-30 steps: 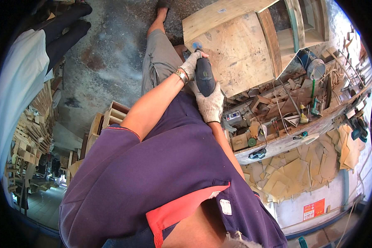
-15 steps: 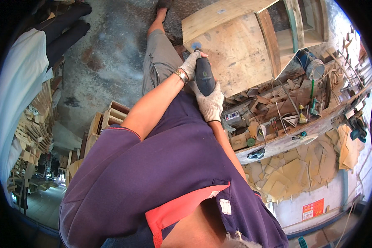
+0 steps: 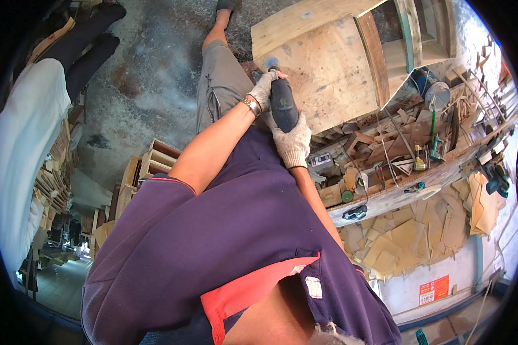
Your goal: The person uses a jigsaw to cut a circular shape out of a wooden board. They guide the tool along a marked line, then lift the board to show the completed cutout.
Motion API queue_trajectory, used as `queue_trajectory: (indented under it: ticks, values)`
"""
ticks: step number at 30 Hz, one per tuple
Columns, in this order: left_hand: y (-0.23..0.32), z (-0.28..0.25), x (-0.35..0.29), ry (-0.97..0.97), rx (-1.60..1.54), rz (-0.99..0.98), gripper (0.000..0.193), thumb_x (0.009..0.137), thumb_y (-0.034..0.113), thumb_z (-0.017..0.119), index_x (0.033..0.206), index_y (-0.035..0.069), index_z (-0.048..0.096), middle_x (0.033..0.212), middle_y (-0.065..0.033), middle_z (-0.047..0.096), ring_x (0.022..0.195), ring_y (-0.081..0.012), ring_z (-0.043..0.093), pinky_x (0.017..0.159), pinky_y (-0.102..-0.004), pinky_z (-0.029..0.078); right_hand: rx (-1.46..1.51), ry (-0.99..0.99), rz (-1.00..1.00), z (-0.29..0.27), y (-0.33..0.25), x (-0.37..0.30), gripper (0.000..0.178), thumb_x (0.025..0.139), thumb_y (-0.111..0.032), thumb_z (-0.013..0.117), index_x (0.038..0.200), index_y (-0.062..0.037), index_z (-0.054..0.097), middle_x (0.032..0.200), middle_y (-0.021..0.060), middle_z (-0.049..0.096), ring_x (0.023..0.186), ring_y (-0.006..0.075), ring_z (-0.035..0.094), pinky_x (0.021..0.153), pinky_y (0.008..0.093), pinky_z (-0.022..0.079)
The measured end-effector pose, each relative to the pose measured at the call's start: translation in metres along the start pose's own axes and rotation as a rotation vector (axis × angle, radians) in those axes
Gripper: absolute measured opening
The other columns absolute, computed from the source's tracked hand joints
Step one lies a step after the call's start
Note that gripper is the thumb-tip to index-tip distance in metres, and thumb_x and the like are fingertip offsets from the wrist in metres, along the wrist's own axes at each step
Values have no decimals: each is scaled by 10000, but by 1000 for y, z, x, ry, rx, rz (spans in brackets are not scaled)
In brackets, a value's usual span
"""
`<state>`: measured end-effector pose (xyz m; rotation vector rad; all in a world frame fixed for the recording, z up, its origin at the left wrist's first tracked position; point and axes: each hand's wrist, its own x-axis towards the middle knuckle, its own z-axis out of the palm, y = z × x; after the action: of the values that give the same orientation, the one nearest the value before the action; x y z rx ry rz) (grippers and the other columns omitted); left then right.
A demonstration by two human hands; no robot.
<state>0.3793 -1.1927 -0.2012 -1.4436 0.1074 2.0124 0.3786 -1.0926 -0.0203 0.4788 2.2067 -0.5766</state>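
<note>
Gripping the rear of a dark power tool [image 3: 284, 106], the gloved right hand [image 3: 292, 141] sits nearest the body, fingers wrapped round the casing. Farther along, the gloved left hand [image 3: 263, 92] is clamped near the tool's front end. Beyond it, a blurred bluish disc [image 3: 272, 63] lies over the left corner of a plywood panel [image 3: 334, 75]; contact is unclear. Rightward stands a table [image 3: 394, 196] strewn with wood scraps [image 3: 397, 152]; leftward, another person [image 3: 31, 138] in white.
</note>
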Motion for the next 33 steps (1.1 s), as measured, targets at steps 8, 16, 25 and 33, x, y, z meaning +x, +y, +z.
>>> queue_trajectory:
  ticks: [8, 16, 25, 33]
  values:
    - [-1, -1, 2, 10, 1, -17, 404, 828, 335, 710, 965, -37, 634, 833, -175, 683, 691, -312, 678, 689, -403, 588, -15, 6, -30, 1, 3, 2, 773, 702, -188, 785, 1423, -87, 525, 1084, 271, 723, 1027, 455, 699, 904, 495, 551]
    - [-2, -10, 5, -68, -46, -110, 462, 816, 381, 701, 972, -51, 651, 833, -197, 697, 701, -332, 686, 716, -426, 591, -94, -43, -22, -9, -9, 3, 731, 747, -245, 824, 1392, -53, 540, 1080, 266, 725, 1019, 429, 714, 880, 461, 560]
    - [-2, -4, 6, -71, -90, -77, 464, 830, 371, 691, 993, -61, 650, 826, -202, 697, 706, -336, 690, 729, -424, 591, -96, -68, -34, -11, 1, 10, 858, 690, -175, 791, 1482, -110, 466, 1075, 294, 719, 1025, 454, 703, 890, 498, 557]
    - [-9, 0, 5, -92, -139, -64, 401, 839, 342, 682, 955, -41, 647, 790, -171, 682, 674, -322, 672, 712, -420, 585, -200, -62, -62, -15, 7, 14, 821, 695, -196, 807, 1451, -124, 497, 1090, 281, 719, 1035, 455, 697, 883, 512, 556]
